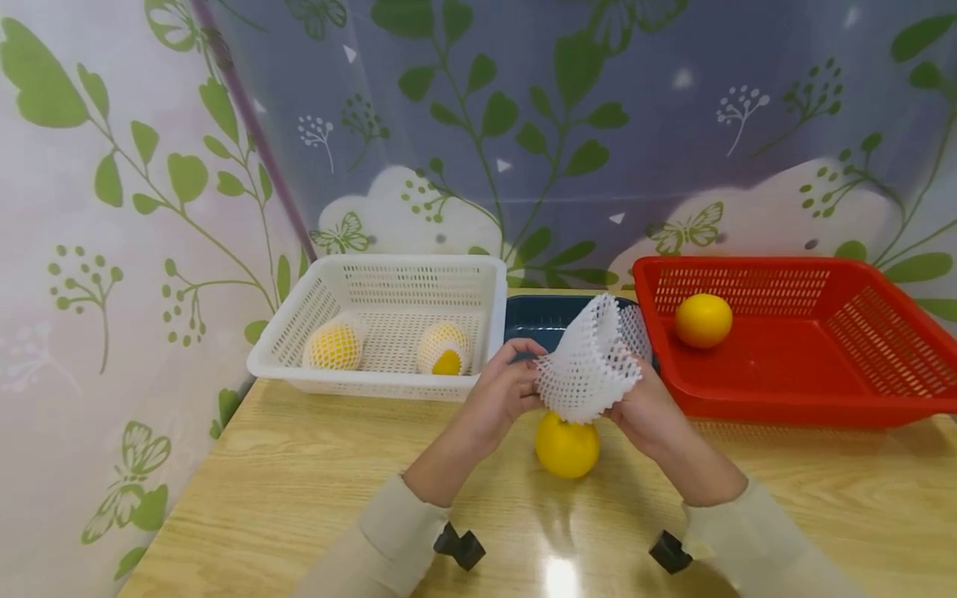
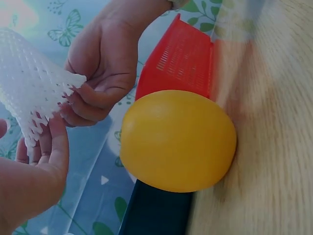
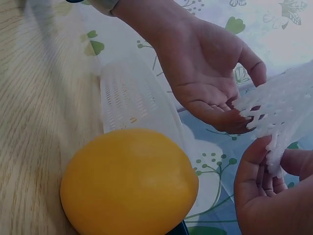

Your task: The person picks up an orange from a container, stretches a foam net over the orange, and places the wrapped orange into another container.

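It looks like a screened-in corner; home or workplace cannot be told. Leaf-printed sheeting [image 1: 456, 195] rises behind and left of the wood-grain table [image 1: 299, 490].

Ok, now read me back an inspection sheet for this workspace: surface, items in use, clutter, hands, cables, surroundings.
Surface: wood-grain table, with a bright light reflection on it.
Items in use: white foam net held up off the table; bare yellow fruit on the table, apart from the net.
Containers: white basket with two netted fruits; red basket with one bare fruit; dark tray between them, partly hidden.
Clutter: nothing seen.
Left hand: holds the net's edge.
Right hand: pinches the net's edge.
Cables: nothing seen.
Surroundings: backdrop printed with leaves and butterflies.
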